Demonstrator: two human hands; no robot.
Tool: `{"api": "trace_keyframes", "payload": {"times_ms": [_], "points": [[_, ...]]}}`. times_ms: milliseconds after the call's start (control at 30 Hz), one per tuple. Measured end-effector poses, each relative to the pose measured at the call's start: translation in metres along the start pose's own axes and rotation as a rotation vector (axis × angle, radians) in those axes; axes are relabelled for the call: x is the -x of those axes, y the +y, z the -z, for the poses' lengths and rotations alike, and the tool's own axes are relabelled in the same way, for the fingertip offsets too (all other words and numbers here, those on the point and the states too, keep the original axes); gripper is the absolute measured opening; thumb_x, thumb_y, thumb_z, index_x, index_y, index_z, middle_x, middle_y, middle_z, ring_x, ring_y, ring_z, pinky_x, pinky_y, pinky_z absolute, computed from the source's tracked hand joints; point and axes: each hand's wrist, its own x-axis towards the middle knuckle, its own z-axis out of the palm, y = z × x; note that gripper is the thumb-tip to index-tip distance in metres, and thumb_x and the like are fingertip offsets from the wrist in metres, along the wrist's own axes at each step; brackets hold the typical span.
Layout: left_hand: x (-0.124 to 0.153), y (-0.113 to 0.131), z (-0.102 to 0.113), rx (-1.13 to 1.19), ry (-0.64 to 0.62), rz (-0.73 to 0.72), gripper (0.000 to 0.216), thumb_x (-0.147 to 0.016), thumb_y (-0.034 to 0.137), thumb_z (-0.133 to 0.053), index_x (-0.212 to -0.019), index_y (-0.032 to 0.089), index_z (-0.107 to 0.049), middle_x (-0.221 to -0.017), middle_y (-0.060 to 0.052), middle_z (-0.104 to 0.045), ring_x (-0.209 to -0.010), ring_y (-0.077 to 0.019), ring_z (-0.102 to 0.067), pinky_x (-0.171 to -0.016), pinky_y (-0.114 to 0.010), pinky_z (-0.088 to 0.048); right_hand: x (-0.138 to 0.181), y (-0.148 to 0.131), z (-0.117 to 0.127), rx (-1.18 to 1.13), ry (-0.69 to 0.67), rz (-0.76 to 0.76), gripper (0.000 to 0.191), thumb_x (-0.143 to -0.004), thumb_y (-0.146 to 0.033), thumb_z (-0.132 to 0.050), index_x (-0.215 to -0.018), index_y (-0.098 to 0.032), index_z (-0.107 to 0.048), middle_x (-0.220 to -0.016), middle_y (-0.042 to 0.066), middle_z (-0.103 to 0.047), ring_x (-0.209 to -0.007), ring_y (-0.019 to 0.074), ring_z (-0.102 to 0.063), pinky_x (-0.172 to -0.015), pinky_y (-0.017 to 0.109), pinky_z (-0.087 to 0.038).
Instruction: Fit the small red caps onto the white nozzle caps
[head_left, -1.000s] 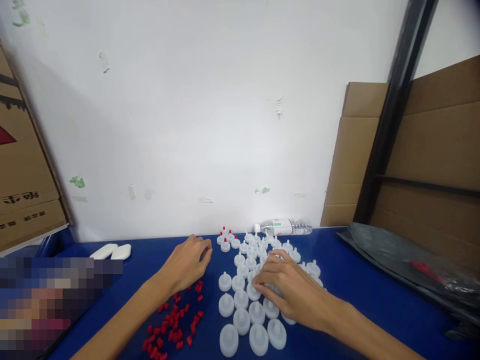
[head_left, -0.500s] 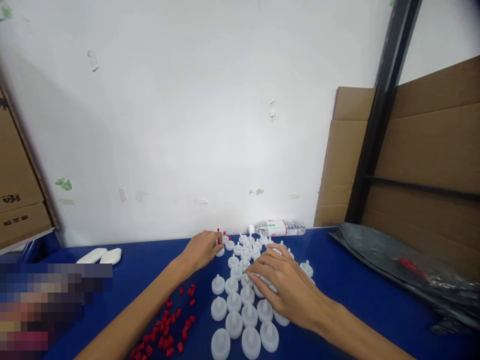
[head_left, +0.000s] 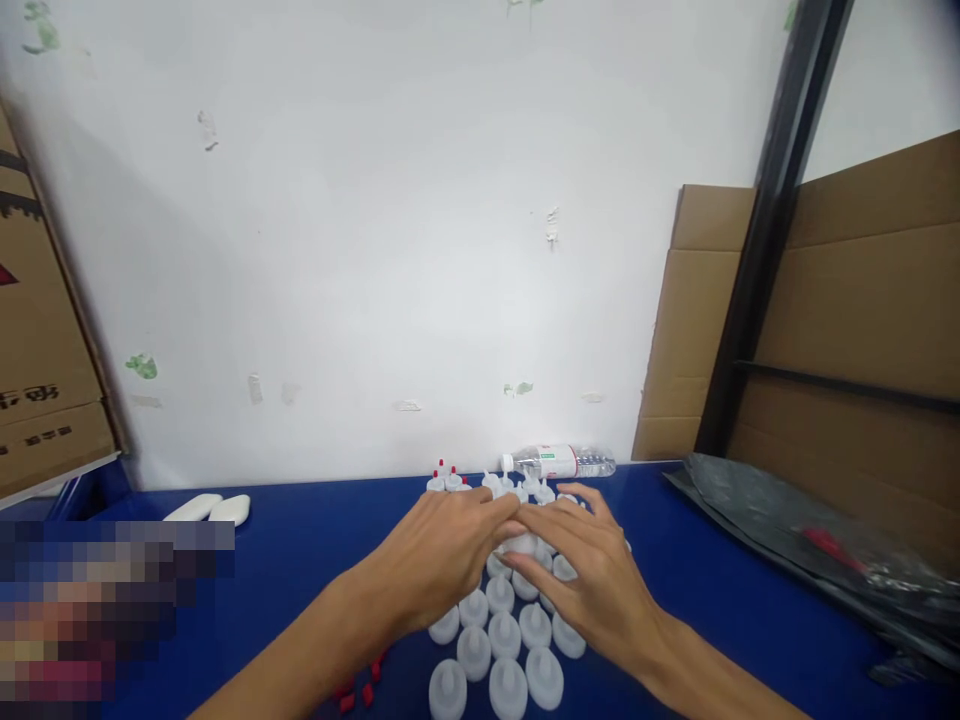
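Note:
My left hand (head_left: 450, 555) and my right hand (head_left: 589, 570) meet over a cluster of white nozzle caps. A white nozzle cap (head_left: 523, 543) shows between them, under the curled fingers and thumb of my right hand. The left fingers are closed against the right fingertips, and what they pinch is hidden. Below the hands, more white nozzle caps (head_left: 505, 635) stand upright in rough rows. Beyond my left hand, several nozzle caps with red tips (head_left: 453, 480) stand near the wall. Small loose red tip caps (head_left: 367, 695) lie by my left forearm, which covers others.
A clear plastic bottle (head_left: 559, 461) lies on its side against the wall. Two white rounded objects (head_left: 229, 510) rest on the blue table (head_left: 315, 535) at left. Grey plastic bags (head_left: 795, 530) lie at right, before cardboard sheets (head_left: 862, 300) and a dark metal post (head_left: 757, 240).
My left hand has moved right and nearer, from the red-tipped nozzle caps to my right hand. My right hand stays over the cluster, its fingers now around a white nozzle cap. The view has shifted slightly.

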Motion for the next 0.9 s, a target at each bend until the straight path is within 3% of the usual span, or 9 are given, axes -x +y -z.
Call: {"api": "trace_keyframes", "payload": {"times_ms": [100, 200, 267, 367, 467, 567, 633, 733, 900], "points": [[-0.002, -0.009, 0.018, 0.235, -0.003, 0.011, 0.042, -0.109, 0.041, -0.024, -0.078, 0.022, -0.045, -0.071, 0.002, -0.054, -0.065, -0.0149, -0.051, -0.064, -0.028, -0.038, -0.002, 0.011, 0.002, 0.08, 0.029, -0.007, 0.024, -0.1, -0.025, -0.063, -0.124, -0.026, -0.063, -0.114, 0.004, -0.077, -0.091, 0.0222, -0.073, -0.102, 0.049, -0.038], [0.0, -0.029, 0.032, 0.263, -0.001, 0.179, 0.047, -0.107, 0.05, -0.021, -0.072, 0.022, -0.038, -0.066, 0.004, -0.045, -0.061, -0.0136, -0.043, -0.061, -0.027, -0.036, -0.004, 0.026, 0.005, 0.104, 0.048, -0.115, 0.02, -0.1, -0.031, -0.062, -0.12, -0.026, -0.065, -0.109, 0.005, -0.078, -0.093, 0.0244, -0.073, -0.1, 0.05, -0.041], [0.003, -0.045, 0.032, 0.154, -0.091, 0.274, 0.044, -0.104, 0.049, -0.03, -0.07, 0.022, -0.04, -0.067, 0.003, -0.047, -0.061, -0.014, -0.042, -0.059, -0.028, -0.033, -0.006, 0.028, 0.006, 0.098, 0.055, -0.146, 0.022, -0.099, -0.035, -0.063, -0.119, -0.025, -0.064, -0.102, 0.005, -0.077, -0.089, 0.0242, -0.072, -0.1, 0.051, -0.042], [0.009, -0.068, 0.019, 0.114, -0.261, 0.347, 0.031, -0.088, 0.04, -0.058, -0.065, 0.022, -0.049, -0.062, 0.003, -0.053, -0.056, -0.0146, -0.045, -0.053, -0.028, -0.03, -0.006, 0.021, 0.007, 0.064, 0.025, -0.082, 0.024, -0.099, -0.031, -0.064, -0.121, -0.025, -0.06, -0.1, 0.004, -0.075, -0.086, 0.0216, -0.07, -0.104, 0.051, -0.04], [0.013, -0.077, 0.009, 0.115, -0.43, 0.391, 0.019, -0.074, 0.031, -0.07, -0.063, 0.022, -0.058, -0.058, 0.003, -0.06, -0.05, -0.0155, -0.051, -0.049, -0.027, -0.032, -0.003, 0.011, 0.003, 0.049, -0.059, -0.008, 0.027, -0.099, -0.025, -0.063, -0.126, -0.025, -0.056, -0.101, 0.002, -0.074, -0.088, 0.0205, -0.069, -0.109, 0.052, -0.036], [0.012, -0.066, 0.013, 0.11, -0.406, 0.38, 0.015, -0.08, 0.035, -0.065, -0.072, 0.023, -0.064, -0.064, 0.001, -0.064, -0.054, -0.017, -0.054, -0.051, -0.028, -0.034, 0.002, 0.006, -0.003, 0.047, -0.128, 0.002, 0.04, -0.1, -0.026, -0.062, -0.137, -0.025, -0.048, -0.101, 0.003, -0.074, -0.091, 0.0221, -0.068, -0.108, 0.053, -0.038], [0.008, -0.05, 0.018, 0.135, -0.331, 0.324, 0.025, -0.091, 0.043, -0.054, -0.082, 0.023, -0.066, -0.074, 0.0, -0.066, -0.063, -0.0172, -0.056, -0.056, -0.028, -0.036, 0.004, 0.005, -0.006, 0.033, -0.152, -0.006, 0.052, -0.1, -0.028, -0.062, -0.146, -0.024, -0.039, -0.106, 0.006, -0.074, -0.097, 0.0244, -0.068, -0.108, 0.054, -0.038], [0.003, -0.021, 0.023, 0.291, -0.296, 0.208, 0.039, -0.098, 0.052, -0.043, -0.081, 0.022, -0.062, -0.073, 0.002, -0.062, -0.063, -0.0146, -0.054, -0.055, -0.026, -0.037, 0.006, 0.003, -0.007, 0.005, -0.15, -0.002, 0.065, -0.1, -0.029, -0.062, -0.154, -0.024, -0.027, -0.115, 0.008, -0.073, -0.103, 0.0264, -0.067, -0.109, 0.057, -0.036], [0.002, -0.002, 0.019, 0.171, -0.168, 0.105, 0.035, -0.101, 0.043, -0.045, -0.076, 0.022, -0.057, -0.066, 0.002, -0.058, -0.059, -0.0139, -0.051, -0.055, -0.028, -0.034, 0.004, -0.002, -0.003, -0.025, -0.136, 0.014, 0.069, -0.098, -0.032, -0.064, -0.155, -0.024, -0.026, -0.117, 0.009, -0.073, -0.099, 0.025, -0.07, -0.109, 0.057, -0.038]]}}
